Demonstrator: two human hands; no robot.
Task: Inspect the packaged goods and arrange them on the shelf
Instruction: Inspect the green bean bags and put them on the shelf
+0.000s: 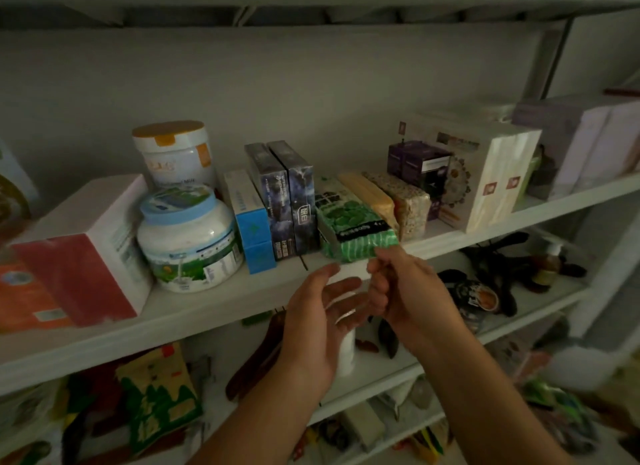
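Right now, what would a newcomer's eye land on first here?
Two hands meet in front of the middle shelf: the right hand pinches the front corner of a green packet, and the left hand hovers open beside it. Further left on that shelf, a blue-lidded tub stands in front of an orange-lidded tub.

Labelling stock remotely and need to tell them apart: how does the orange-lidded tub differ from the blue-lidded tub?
The orange-lidded tub stands at the back with a mostly plain white label. The blue-lidded tub sits in front of it and carries a green meadow print. Both are white, round and upright, and both are on the same shelf.
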